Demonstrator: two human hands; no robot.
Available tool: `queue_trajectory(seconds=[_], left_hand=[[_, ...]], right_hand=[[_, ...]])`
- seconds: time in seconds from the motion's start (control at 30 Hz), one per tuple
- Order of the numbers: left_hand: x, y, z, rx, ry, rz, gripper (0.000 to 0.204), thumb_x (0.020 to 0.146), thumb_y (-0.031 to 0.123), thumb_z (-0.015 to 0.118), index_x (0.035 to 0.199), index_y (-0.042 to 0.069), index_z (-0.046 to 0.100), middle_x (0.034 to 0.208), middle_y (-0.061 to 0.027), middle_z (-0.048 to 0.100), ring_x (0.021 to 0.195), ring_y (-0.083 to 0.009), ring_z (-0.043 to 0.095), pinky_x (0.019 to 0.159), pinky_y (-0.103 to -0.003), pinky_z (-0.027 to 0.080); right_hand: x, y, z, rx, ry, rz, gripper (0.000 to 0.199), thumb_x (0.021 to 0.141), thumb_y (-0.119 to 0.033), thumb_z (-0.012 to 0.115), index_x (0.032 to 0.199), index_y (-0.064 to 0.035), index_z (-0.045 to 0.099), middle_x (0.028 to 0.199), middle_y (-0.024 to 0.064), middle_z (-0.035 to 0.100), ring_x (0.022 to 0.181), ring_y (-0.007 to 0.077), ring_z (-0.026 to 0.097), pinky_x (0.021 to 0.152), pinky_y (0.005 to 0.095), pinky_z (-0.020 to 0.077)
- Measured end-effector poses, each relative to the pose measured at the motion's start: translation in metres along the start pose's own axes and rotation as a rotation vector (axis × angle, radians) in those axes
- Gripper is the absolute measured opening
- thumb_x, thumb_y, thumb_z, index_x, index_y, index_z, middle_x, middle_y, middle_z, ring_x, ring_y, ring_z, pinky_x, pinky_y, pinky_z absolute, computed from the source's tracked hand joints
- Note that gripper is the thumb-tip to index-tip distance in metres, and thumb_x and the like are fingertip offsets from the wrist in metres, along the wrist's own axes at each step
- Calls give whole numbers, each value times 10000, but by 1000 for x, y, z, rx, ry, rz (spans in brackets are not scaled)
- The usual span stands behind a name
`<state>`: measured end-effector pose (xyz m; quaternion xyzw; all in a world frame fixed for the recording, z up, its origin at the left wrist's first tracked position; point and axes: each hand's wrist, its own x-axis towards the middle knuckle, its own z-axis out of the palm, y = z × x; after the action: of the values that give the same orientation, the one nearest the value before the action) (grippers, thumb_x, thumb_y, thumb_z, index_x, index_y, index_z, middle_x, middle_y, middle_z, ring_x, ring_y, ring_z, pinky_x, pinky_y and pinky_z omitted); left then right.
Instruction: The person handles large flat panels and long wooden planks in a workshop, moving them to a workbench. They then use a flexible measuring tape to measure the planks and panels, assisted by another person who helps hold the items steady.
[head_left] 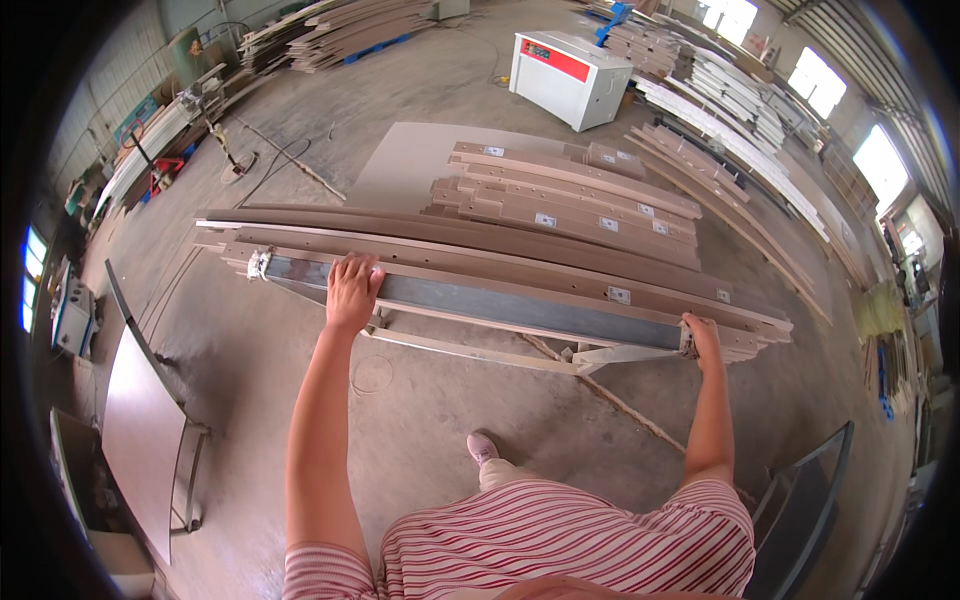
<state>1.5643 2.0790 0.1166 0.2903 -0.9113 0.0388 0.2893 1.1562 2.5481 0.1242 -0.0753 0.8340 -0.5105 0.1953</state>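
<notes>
Left hand [352, 292] lies open over the grey bar [520, 303], back upward and fingers reaching onto the brown boards [470, 258] behind it; the right hand [706, 338] curls at the bar's right end, though how firmly it grips I cannot tell. That bar runs along the person's side of the boards, with a metal frame [455, 349] below it. To handle this well, I would press evenly through both hands, square the body to the bar's middle, and mind fingertips between bar and boards; long pieces like these probably swing if one end gets more push. Counting: two hands, one grey bar, two whitish wrappings [259, 263], one at each bar end, and two pale labels [619, 295] on the boards just beyond it. One white machine [570, 80] stands well beyond the bar, and one shoe [482, 447] shows on the near side. Boards behind the bar overlap too much to count, as does the pile [570, 190] farther off.
</notes>
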Motion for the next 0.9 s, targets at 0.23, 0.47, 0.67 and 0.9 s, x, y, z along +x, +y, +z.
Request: queue_trajectory(seconds=[0.23,0.47,0.67,0.9], left_hand=[[29,-33,24,-76,78,47,422,897,307,441,621,29,595,707,-171,602,775,-334,562,769,-446,400],[36,-39,18,207,-232,-13,460,907,308,381,658,18,636,732,-201,618,735,-343,600,787,-453,413],[36,-28,25,162,-209,10,504,915,340,336,679,22,649,751,-195,632,752,-350,609,794,-463,414],[35,-43,26,28,59,146,492,920,339,363,696,-15,621,759,-255,603,762,-421,581,799,-501,411]], right_hand=[[9,16,8,-62,204,12,258,805,-283,557,837,-31,602,721,35,564,674,138,546,613,328,417],[17,43,10,-229,364,-145,383,797,-318,556,1024,-10,570,819,125,586,743,237,575,658,386,444],[13,7,4,-324,302,-27,419,769,-336,560,959,37,594,870,170,617,789,294,566,708,384,415],[0,6,20,-235,457,-95,389,740,-320,567,852,49,623,750,152,621,713,224,561,674,383,411]])
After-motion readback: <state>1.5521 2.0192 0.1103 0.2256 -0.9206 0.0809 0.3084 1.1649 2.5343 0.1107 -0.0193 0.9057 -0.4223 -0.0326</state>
